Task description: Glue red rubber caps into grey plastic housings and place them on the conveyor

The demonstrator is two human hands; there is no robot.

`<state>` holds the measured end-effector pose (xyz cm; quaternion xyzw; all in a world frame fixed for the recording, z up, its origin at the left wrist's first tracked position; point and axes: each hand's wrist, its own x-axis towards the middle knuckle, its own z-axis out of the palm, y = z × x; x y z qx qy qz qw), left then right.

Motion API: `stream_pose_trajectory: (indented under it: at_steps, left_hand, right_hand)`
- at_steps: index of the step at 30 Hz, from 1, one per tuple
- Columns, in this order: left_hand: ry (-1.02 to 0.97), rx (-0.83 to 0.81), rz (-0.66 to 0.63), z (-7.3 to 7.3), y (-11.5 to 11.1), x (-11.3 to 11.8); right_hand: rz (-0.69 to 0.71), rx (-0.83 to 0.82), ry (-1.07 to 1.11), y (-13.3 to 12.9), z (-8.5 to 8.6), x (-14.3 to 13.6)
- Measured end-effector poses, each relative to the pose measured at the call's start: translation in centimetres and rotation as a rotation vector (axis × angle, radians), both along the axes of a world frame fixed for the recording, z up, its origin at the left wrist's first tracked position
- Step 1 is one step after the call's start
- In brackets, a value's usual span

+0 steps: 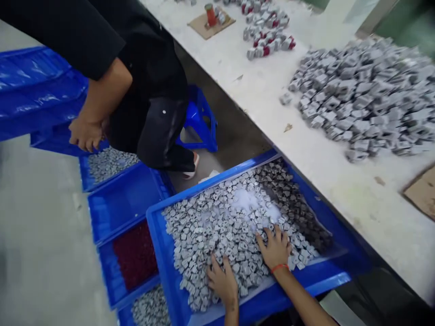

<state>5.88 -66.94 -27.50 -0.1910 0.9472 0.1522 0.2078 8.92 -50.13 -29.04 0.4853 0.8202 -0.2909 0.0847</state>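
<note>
A large blue tray [154, 235] is filled with small grey blocky pieces [204, 226], many with a hole through them. My left hand [223, 278] rests on these pieces near the tray's front, fingers spread. To its right, my right hand [274, 248] lies on the same layer with fingers apart, an orange band [280, 267] round its wrist. Neither hand grips a piece that I can see. White powder [246, 199] covers part of the pieces just beyond my right hand. The pieces along the tray's right side lie in dark shadow.
A white table [261, 99] runs along the right, bearing a heap of grey pieces [367, 95], grey and red pieces [268, 34] and cardboard [200, 25]. Another person [149, 86] stands at the left near a blue stool [200, 120]. Blue floor trays [122, 199] include one with dark red pieces [136, 253].
</note>
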Motion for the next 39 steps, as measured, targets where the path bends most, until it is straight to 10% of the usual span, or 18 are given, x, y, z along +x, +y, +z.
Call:
stream_pose_trajectory:
  at_steps: [13, 24, 39]
  left_hand:
    - [-0.235, 0.310, 0.222, 0.3, 0.6, -2.8]
    - [-0.256, 0.615, 0.182, 0.4, 0.7, -3.8]
    - [0.047, 0.755, 0.498, -0.7, 7.2, -1.5]
  right_hand:
    - [0.146, 0.100, -0.075, -3.0, -0.7, -0.4]
    - [0.193, -0.166, -0.011, -2.9, 1.1, -2.8]
    - [-0.204, -0.577, 0.266, -3.0, 0.5, -4.1]
